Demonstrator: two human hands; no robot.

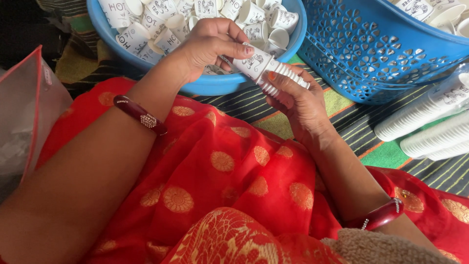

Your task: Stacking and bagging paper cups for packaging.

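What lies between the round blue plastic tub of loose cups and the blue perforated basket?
In the head view, only striped mat shows between the round blue plastic tub and the blue perforated basket.

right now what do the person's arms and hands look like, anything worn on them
Both forearms are bare, with no sleeves. Each wrist carries a dark red bangle with a small sparkly stud: one by the left hand, one by the right hand. The thumbnails are painted, reddish on the left, orange on the right.
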